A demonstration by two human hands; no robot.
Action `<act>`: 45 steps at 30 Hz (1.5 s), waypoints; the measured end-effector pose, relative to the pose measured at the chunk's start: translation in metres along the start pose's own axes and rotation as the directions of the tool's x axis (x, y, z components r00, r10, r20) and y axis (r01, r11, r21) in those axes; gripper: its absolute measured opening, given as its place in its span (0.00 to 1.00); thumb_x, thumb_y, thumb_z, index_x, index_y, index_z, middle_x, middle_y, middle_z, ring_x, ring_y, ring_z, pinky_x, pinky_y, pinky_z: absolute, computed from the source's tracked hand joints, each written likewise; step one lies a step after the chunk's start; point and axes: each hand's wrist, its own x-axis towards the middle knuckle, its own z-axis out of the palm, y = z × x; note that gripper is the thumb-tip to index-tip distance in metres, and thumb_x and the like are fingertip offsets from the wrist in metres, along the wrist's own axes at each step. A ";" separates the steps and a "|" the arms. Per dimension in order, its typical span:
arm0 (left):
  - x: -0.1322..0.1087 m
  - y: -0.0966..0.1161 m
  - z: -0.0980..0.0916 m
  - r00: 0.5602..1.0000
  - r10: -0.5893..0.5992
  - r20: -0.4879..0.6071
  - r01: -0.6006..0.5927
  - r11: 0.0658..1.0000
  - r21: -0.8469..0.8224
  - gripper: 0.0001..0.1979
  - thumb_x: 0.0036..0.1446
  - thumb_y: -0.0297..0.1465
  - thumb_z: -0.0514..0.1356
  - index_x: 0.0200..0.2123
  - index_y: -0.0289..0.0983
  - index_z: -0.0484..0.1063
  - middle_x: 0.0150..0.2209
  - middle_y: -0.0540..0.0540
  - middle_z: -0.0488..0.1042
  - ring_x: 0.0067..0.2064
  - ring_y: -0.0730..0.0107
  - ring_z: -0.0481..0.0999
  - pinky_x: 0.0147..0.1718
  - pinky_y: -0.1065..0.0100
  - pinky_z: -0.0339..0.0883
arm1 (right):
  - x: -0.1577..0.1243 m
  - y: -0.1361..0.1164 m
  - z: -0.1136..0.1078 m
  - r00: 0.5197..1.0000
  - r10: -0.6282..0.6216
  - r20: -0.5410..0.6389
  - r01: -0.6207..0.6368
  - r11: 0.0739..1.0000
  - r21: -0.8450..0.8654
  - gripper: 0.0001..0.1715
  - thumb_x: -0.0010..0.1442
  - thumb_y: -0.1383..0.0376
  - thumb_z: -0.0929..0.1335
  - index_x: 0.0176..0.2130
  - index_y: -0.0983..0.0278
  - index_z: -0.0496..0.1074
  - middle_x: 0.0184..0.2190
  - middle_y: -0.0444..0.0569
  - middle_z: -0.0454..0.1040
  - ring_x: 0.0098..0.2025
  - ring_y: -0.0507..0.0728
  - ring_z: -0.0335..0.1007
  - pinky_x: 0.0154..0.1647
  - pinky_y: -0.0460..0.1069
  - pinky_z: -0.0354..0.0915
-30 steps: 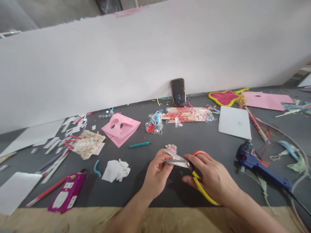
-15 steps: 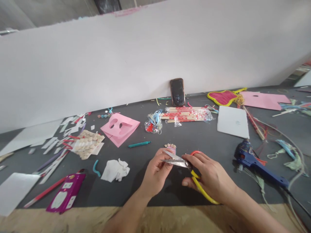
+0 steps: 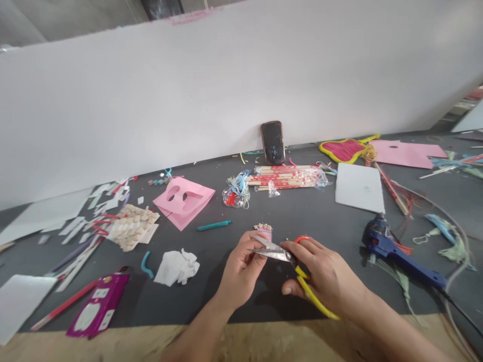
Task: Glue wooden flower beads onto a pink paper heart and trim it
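Scissors [image 3: 312, 296] have edged slightly left; left fingers [image 3: 247, 242] pinch pink paper [image 3: 265, 234] at the blades [image 3: 269, 252].

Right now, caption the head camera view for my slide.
Left hand pinches the blades of red-and-yellow-handled scissors gripped by the right hand above a cluttered grey worktable.

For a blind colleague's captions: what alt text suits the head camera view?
A person's right hand holds yellow-and-red-handled scissors while the left hand pinches their blades, over a dark work table. Around them lie pink paper with two eye holes, a blue glue gun.
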 end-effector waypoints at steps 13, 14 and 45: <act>-0.002 -0.006 0.000 1.000 -0.007 0.003 0.007 1.000 0.011 0.11 0.60 0.37 0.58 0.29 0.36 0.72 0.37 0.43 0.68 0.38 0.64 0.69 0.33 0.66 0.64 | -0.008 -0.003 0.012 1.000 0.022 0.002 -0.022 0.990 -0.142 0.24 0.65 0.49 0.58 0.46 0.63 0.68 0.30 0.51 0.75 0.30 0.58 0.73 0.28 0.49 0.63; -0.002 -0.006 0.000 1.000 -0.005 0.003 0.005 1.000 0.009 0.11 0.60 0.37 0.58 0.29 0.37 0.72 0.38 0.43 0.68 0.38 0.64 0.69 0.33 0.66 0.64 | -0.008 -0.003 0.011 1.000 0.024 0.001 -0.024 0.988 -0.154 0.24 0.66 0.49 0.57 0.46 0.63 0.68 0.30 0.51 0.75 0.29 0.58 0.73 0.28 0.49 0.62; -0.005 -0.006 0.002 0.998 0.020 -0.055 -0.024 0.998 -0.056 0.08 0.58 0.34 0.60 0.30 0.37 0.72 0.38 0.46 0.65 0.34 0.71 0.67 0.29 0.71 0.61 | -0.004 -0.004 0.008 1.000 0.024 0.004 -0.024 0.998 -0.062 0.38 0.56 0.38 0.61 0.51 0.64 0.66 0.36 0.54 0.74 0.36 0.61 0.72 0.34 0.51 0.66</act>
